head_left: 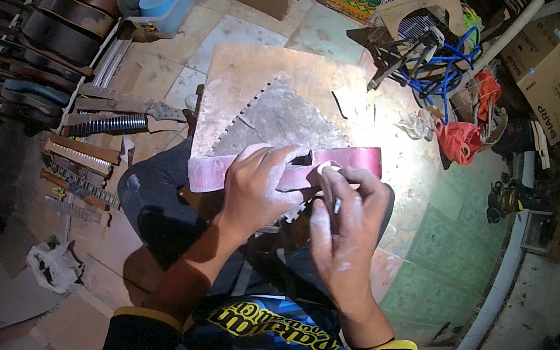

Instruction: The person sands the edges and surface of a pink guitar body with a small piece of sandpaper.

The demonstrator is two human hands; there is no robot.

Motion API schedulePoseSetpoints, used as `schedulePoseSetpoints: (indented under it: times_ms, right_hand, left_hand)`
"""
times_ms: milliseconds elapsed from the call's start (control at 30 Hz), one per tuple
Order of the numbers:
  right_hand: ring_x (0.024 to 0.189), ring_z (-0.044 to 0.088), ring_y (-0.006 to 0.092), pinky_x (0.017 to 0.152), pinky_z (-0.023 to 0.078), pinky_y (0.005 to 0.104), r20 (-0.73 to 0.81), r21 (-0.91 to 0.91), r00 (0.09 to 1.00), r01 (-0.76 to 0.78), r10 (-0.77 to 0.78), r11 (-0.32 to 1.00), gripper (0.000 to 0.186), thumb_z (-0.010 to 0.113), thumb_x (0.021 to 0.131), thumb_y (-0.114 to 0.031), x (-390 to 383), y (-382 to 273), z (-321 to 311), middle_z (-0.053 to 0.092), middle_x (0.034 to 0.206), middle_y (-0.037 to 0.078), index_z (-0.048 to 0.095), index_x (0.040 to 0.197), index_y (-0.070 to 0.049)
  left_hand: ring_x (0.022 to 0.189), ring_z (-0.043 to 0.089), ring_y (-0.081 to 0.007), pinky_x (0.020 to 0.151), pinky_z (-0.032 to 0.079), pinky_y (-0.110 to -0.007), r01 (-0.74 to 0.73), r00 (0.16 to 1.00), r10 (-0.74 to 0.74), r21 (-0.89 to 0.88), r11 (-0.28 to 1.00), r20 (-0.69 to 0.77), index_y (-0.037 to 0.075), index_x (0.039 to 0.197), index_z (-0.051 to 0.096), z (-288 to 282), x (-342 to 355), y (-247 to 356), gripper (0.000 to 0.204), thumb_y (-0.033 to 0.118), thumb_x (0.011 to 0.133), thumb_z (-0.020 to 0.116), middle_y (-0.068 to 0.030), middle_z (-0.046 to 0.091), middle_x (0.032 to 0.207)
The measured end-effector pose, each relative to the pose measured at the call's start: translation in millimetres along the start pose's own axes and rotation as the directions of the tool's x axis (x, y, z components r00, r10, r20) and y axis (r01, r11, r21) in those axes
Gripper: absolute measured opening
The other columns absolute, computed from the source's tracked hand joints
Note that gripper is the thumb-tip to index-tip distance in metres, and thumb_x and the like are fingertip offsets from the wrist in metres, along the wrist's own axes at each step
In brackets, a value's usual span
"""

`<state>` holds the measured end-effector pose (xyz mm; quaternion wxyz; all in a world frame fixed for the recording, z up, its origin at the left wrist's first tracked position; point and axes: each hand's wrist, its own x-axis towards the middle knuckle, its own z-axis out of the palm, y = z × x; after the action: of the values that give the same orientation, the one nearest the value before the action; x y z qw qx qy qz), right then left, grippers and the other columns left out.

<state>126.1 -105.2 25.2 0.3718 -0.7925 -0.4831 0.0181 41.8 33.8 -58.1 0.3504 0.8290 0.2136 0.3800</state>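
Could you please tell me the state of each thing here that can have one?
Long, narrow pink workpiece: held, dull at left, glossier at right.
Left hand: closed around the workpiece.
Right hand: fingers bent at the workpiece, grip unclear.
Grey, jagged-edged flat sheet: lying flat, partly covered.
Tan, wood-toned board: smudged.
Thin blue cable: loosely tangled.
White plastic bag: crumpled.

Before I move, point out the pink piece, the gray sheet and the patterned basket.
Pink piece (207,173), head view: on its left end.
Gray sheet (290,118), head view: on its upper surface.
Patterned basket (348,0), head view: on its side.
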Motion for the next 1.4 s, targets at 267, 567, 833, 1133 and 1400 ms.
schedulePoseSetpoints:
  times_ms: [267, 567, 833, 1133, 1400]
  right_hand:
    - [0.120, 0.059, 0.0415, 0.102, 0.050, 0.0469, 0.090, -0.066, 0.996, 0.003, 0.003, 0.998, 0.071, 0.074, 0.076, 0.005, 0, -5, 10, 0.056, 0.136, 0.021, 0.055, 0.145, -0.003]
    - [0.124, 0.058, 0.0440, 0.103, 0.051, 0.0477, 0.134, -0.028, 0.989, -0.054, 0.057, 0.998, 0.074, 0.068, 0.077, 0.008, 4, -12, 8, 0.053, 0.140, 0.024, 0.052, 0.148, -0.003]
    - [0.122, 0.060, 0.0437, 0.100, 0.053, 0.0463, 0.126, -0.008, 0.990, -0.065, 0.065, 0.998, 0.072, 0.067, 0.077, 0.009, 10, -13, 11, 0.053, 0.140, 0.022, 0.053, 0.146, -0.003]
    - [0.125, 0.056, 0.0445, 0.106, 0.049, 0.0456, 0.146, 0.074, 0.987, -0.077, 0.066, 0.994, 0.080, 0.061, 0.072, 0.016, -3, -12, 5, 0.051, 0.139, 0.023, 0.052, 0.149, -0.004]
    - [0.118, 0.060, 0.0421, 0.098, 0.052, 0.0470, 0.105, 0.005, 0.993, -0.061, 0.061, 0.998, 0.066, 0.066, 0.080, 0.005, -10, -9, 11, 0.054, 0.141, 0.018, 0.052, 0.144, -0.003]
  left_hand:
    - [0.090, 0.071, -0.0367, 0.081, 0.055, -0.044, -0.003, 0.999, 0.003, -0.007, 1.000, -0.048, 0.004, 0.115, 0.071, 8, -5, -1, 0.049, 0.010, 0.068, 0.085, -0.0153, 0.074, 0.099]
    - [0.089, 0.072, -0.0323, 0.085, 0.054, -0.043, -0.030, 0.998, 0.031, 0.010, 0.999, -0.052, 0.008, 0.115, 0.076, 5, 1, 6, 0.041, 0.002, 0.074, 0.075, -0.0112, 0.077, 0.100]
    - [0.092, 0.071, -0.0332, 0.085, 0.054, -0.043, 0.086, 0.996, -0.087, 0.067, 0.994, 0.010, 0.009, 0.115, 0.077, 0, 6, 13, 0.043, 0.005, 0.072, 0.078, -0.0114, 0.076, 0.100]
    - [0.088, 0.071, -0.0377, 0.082, 0.056, -0.045, 0.013, 1.000, -0.013, 0.001, 1.000, -0.013, 0.004, 0.113, 0.077, 2, 2, 7, 0.045, 0.013, 0.069, 0.083, -0.0167, 0.074, 0.096]
    - [0.088, 0.072, -0.0394, 0.082, 0.056, -0.046, 0.105, 0.994, -0.105, -0.016, 0.994, -0.004, 0.002, 0.114, 0.076, 4, -5, 2, 0.046, 0.010, 0.070, 0.082, -0.0194, 0.074, 0.096]
